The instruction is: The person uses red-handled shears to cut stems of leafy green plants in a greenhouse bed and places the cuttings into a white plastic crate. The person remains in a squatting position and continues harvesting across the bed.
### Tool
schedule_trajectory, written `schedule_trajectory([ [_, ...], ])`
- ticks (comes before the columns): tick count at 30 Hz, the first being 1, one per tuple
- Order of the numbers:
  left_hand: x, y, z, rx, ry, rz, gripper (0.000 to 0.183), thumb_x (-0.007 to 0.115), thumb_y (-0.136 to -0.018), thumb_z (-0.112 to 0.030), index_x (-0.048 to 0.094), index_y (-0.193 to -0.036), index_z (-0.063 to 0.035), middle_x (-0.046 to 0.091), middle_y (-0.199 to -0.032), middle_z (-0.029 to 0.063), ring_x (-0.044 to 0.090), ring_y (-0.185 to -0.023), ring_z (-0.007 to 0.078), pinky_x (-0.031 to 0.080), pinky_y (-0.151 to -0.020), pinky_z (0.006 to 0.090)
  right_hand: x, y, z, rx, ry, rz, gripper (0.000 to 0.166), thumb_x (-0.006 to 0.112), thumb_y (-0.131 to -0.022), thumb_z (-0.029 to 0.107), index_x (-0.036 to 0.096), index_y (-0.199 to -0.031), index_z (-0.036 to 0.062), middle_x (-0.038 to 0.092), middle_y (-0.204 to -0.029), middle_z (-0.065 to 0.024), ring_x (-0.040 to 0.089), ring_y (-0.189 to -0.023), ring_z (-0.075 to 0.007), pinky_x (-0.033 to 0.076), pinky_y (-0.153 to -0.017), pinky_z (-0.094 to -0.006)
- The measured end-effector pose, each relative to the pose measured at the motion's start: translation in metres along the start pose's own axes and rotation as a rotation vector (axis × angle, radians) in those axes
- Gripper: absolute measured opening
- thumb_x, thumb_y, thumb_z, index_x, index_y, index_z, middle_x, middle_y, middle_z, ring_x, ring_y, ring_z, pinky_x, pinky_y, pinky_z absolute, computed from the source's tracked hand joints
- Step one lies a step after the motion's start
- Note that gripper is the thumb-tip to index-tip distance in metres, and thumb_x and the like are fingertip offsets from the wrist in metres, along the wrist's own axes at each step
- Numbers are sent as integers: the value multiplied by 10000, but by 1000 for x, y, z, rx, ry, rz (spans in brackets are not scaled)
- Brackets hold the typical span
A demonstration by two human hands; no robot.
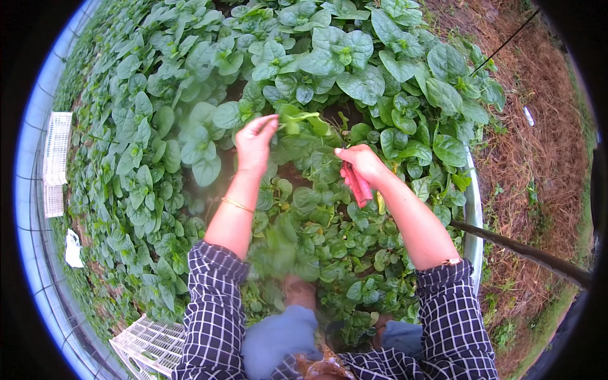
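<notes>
Between finger and thumb, my left hand [255,142] pinches a leafy green sprig [306,122], whose pale stem points to the right. My right hand [362,166] is closed around the red handles [357,187] of a hand tool, probably snips or a knife; its blade is hidden or too blurred to make out. Both hands hover over a bed of broad-leaved greens [349,50], apart from each other. Below them grow shorter, trimmed-looking plants [327,228] around my legs.
White plastic crates stand at the lower left [149,344] and far left [57,159], with a white bag [73,248] between them. On the right, a pale edging strip [473,213] and a dark pole [522,251] border dry straw ground [522,180].
</notes>
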State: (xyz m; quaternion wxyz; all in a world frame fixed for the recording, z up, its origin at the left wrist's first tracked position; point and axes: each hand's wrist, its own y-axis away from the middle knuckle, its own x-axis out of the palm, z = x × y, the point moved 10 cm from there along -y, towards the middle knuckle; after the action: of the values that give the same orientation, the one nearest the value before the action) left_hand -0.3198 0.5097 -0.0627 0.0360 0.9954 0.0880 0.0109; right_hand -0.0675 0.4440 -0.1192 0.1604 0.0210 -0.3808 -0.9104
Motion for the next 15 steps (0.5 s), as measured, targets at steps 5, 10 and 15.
schedule_trajectory([
  [5,-34,2,13,-297,543,-22,228,619,-912,-90,654,-1135,-57,689,-970,58,658,-861,180,533,-834,319,-25,18,-24,40,57,79,390,582,-954,372,559,-914,-16,641,-757,-110,626,-593,-205,525,-546,-351],
  [10,-13,26,25,-448,296,309,264,690,-880,-175,671,-1130,-89,678,-952,41,634,-856,151,526,-795,297,-18,34,-25,53,162,72,392,579,-958,377,562,-923,-13,633,-775,-97,634,-621,-202,520,-563,-341],
  [15,69,63,33,-494,-79,479,436,794,-814,-267,677,-1138,1,699,-1018,66,639,-875,141,519,-758,294,-29,49,-40,185,306,108,426,560,-973,394,571,-932,-30,624,-759,-105,636,-618,-208,517,-574,-339],
])
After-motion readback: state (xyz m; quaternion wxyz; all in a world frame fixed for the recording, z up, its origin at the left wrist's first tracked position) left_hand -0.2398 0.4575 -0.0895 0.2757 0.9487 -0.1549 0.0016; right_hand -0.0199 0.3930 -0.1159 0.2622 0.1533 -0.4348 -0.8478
